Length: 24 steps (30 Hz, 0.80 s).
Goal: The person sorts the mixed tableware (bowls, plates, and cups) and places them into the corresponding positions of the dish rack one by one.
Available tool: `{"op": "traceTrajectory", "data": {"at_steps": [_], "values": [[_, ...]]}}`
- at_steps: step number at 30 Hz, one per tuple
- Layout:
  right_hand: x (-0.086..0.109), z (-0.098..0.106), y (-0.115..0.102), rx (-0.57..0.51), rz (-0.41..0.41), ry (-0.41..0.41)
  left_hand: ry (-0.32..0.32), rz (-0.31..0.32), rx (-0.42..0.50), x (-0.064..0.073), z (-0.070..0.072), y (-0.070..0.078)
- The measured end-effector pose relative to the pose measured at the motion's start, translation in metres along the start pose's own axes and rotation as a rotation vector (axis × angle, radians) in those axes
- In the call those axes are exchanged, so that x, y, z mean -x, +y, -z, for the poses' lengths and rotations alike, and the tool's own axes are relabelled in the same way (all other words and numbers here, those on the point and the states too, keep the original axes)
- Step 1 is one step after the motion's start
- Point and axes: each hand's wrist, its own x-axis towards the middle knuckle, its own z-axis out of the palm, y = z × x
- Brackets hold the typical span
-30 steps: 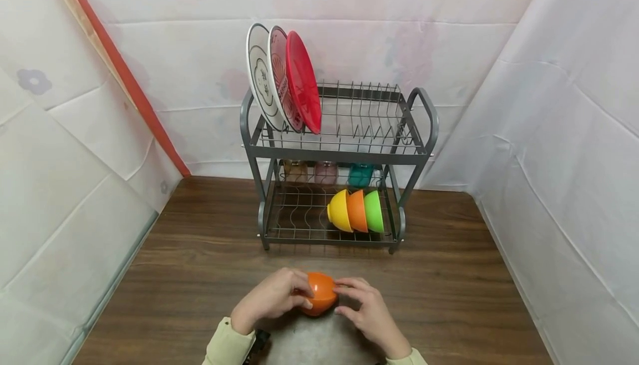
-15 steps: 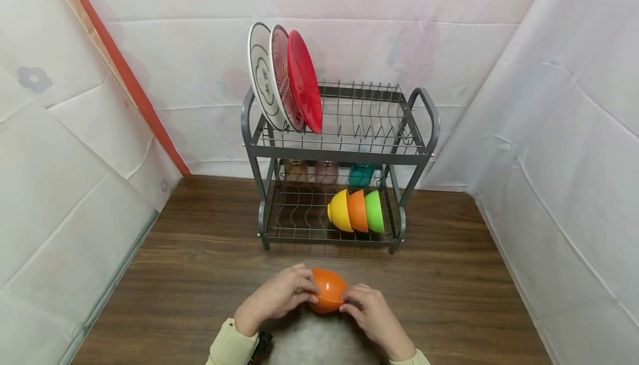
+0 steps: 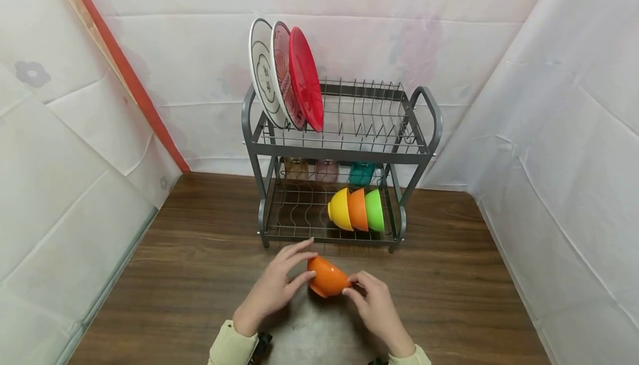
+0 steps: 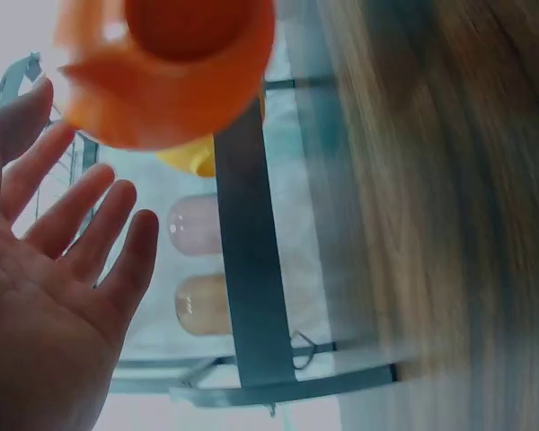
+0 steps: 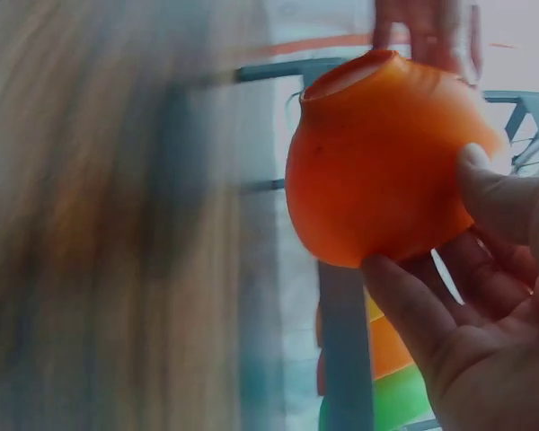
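Note:
An orange bowl (image 3: pixel 328 278) is tilted on its side in front of the rack, its foot turned toward the lower left in the head view. My right hand (image 3: pixel 376 301) pinches its rim between thumb and fingers at the right. On the other side, my left hand (image 3: pixel 272 287) has its fingers spread and fairly straight, with thumb and index fingertips right at the bowl. The left wrist view shows the foot of the bowl (image 4: pixel 162 108) above the open palm (image 4: pixel 54 305). In the right wrist view, the right thumb lies along the bowl (image 5: pixel 386 162) with fingers beneath.
A grey two-tier dish rack (image 3: pixel 344 157) stands behind the hands on the wooden table (image 3: pixel 449 298). Plates, including a red plate (image 3: pixel 305 79), lean on its upper left. Below sit a yellow bowl (image 3: pixel 340 209), another orange bowl (image 3: pixel 357 209), a green bowl (image 3: pixel 374 211) and coloured cups (image 3: pixel 326 171).
The orange bowl has been turned from rim-down onto its side and moved slightly toward the rack. My left fingers have loosened and spread; my right fingers have come to pinch the rim.

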Motion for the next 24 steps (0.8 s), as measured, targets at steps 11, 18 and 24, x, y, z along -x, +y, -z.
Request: {"op": "traceTrajectory", "data": {"at_steps": [11,18,24], "values": [[-0.029,-0.001,-0.022,-0.153,-0.086,0.145,0.187,0.105,0.005,0.016,0.011,-0.032],[-0.057,-0.017,-0.020,-0.222,-0.051,0.261,0.176,0.245,-0.025,0.032,0.016,-0.047],[-0.074,-0.023,-0.040,-0.239,-0.062,0.320,0.121,0.381,0.000,0.053,0.012,-0.052]]}}
